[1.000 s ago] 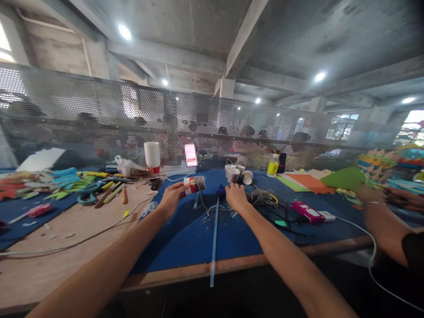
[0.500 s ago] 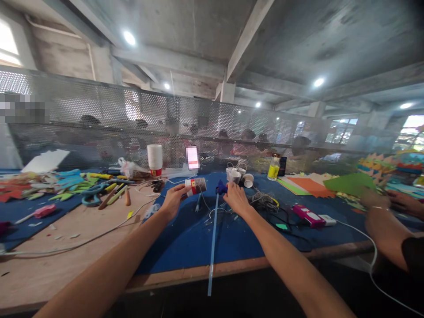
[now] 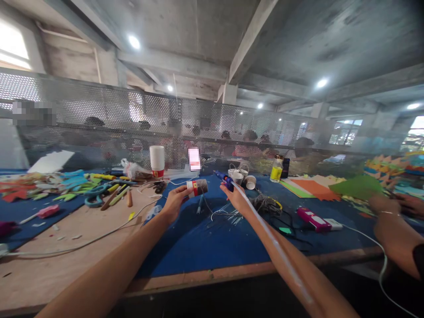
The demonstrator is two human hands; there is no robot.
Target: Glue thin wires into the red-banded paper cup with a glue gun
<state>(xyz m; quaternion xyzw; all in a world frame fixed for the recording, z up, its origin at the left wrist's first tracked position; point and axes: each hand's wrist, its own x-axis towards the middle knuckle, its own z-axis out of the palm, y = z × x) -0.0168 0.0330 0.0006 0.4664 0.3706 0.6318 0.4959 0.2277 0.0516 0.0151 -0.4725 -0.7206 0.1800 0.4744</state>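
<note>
A paper cup [image 3: 195, 188], white and red with a grey-brown band at its far end, lies sideways in the grip of my left hand [image 3: 175, 202]. My right hand [image 3: 236, 195] is closed round a blue glue gun [image 3: 225, 180] whose nozzle points away and to the left. From its back a long pale glue stick [image 3: 270, 236] runs toward me over my forearm. Below and between the hands, thin clear strands [image 3: 233, 216] and a white wire lie on the blue mat [image 3: 202, 243]. Small white cups [image 3: 237, 175] stand just beyond my right hand.
A stack of paper cups [image 3: 157, 161] and a lit phone [image 3: 194, 159] stand at the back. Scissors [image 3: 95, 196] and tools lie left. Right are tangled cable [image 3: 269, 205], a yellow-labelled bottle [image 3: 276, 169], a magenta box [image 3: 313, 219], coloured paper [image 3: 319, 187] and another person's hands [image 3: 386, 205].
My right hand has turned the glue gun, so its nozzle now shows pointing away. The long glue stick has swung from hanging over the table edge to lying along my right forearm.
</note>
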